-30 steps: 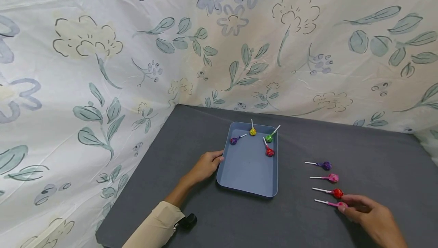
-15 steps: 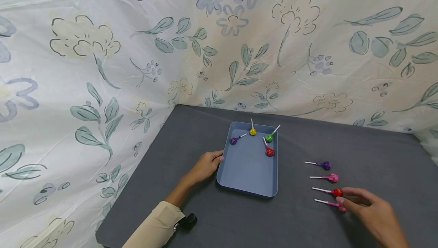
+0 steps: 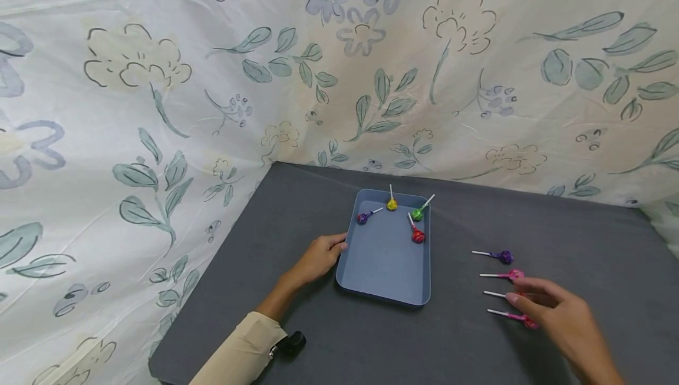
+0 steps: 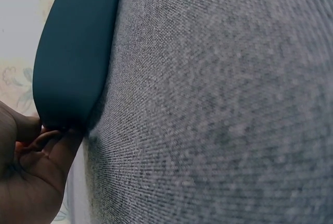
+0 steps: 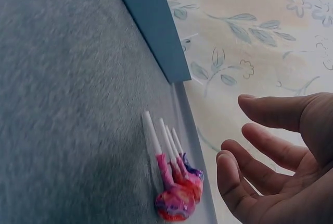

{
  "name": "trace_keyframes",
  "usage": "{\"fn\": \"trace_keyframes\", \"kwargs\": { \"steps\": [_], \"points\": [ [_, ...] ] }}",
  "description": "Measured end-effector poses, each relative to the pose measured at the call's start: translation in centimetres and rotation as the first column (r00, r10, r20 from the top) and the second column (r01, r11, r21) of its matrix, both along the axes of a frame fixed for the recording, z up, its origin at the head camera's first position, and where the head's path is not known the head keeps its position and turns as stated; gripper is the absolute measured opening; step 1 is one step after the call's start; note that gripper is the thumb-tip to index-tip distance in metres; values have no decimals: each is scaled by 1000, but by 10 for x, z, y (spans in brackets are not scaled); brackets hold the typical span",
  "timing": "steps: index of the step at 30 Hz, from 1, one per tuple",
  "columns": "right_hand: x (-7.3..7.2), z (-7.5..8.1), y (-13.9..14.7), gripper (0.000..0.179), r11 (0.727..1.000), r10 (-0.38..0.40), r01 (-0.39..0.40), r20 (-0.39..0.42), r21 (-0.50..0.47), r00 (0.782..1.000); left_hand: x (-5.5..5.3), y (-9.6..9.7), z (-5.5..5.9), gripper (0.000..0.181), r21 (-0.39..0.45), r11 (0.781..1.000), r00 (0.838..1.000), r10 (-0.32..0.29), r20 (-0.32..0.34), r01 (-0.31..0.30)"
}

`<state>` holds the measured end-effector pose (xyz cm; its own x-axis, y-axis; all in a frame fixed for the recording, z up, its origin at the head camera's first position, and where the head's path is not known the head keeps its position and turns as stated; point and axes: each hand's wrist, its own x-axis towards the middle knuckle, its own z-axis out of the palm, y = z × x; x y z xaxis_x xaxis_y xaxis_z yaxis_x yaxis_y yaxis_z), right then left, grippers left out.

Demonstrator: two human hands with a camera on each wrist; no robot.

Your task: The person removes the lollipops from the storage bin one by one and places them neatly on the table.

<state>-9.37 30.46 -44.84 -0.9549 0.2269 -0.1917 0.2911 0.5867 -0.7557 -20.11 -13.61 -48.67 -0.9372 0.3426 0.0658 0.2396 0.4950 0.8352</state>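
My left hand (image 3: 317,258) pinches the left side of a blue-grey tray (image 3: 383,279); in the left wrist view thumb and fingers meet at the tray wall (image 4: 75,52). Inside the tray lie a purple lollipop (image 3: 363,218), a yellow one (image 3: 391,204), a green one (image 3: 417,214) and a red one (image 3: 418,236). My right hand (image 3: 562,314) hovers over a column of lollipops, fingers loosely bent and holding nothing. Under its fingertips the red lollipop's head is mostly hidden. The nearest pink lollipop (image 5: 174,203), another pink one (image 3: 516,275) and a purple one (image 3: 506,257) lie beside it.
A dark grey cloth covers the table (image 3: 456,338). Behind and to the left hangs a floral curtain (image 3: 339,78), reaching the table's back edge. A small black object (image 3: 292,344) sits at the left sleeve's cuff.
My right hand has moved away from the nearest pink lollipop, up and left over the red one towards the farther pink one. The left hand and the tray have stayed put.
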Motion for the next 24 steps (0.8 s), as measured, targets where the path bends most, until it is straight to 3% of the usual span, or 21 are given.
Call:
{"fn": "trace_keyframes", "kwargs": {
  "steps": [16,24],
  "points": [
    [-8,0,-21,57,991,67,-77,-87,-109,994,0,0,0,41,32,999,1000,-13,13,12],
    [-18,2,-36,64,990,108,-115,-78,-84,991,-1,1,0,41,32,999,1000,-6,12,6]
  ]
}}
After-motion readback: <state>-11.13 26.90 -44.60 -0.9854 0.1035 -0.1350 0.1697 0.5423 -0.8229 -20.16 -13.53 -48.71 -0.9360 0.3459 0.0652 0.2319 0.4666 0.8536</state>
